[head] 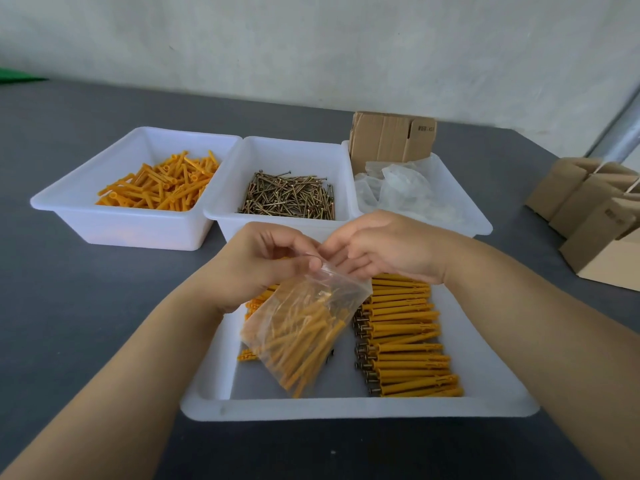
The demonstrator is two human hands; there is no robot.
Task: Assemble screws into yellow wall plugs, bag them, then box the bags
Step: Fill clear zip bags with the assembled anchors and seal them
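A clear plastic bag [304,327] filled with several assembled yellow plugs hangs tilted over the near white tray [360,408]. My left hand [263,261] pinches the bag's top edge between thumb and fingers. My right hand [384,249] meets it at the same edge, fingertips pinching the bag mouth. A row of assembled plugs with screws [405,337] lies in the tray's right half; a few more peek out under the bag at the left [247,356].
Behind stand three white bins: loose yellow plugs [162,183], screws [291,199], and empty clear bags [408,192] with flat cardboard [391,135] propped in it. Folded cardboard boxes [595,216] sit at the right on the grey table [86,306].
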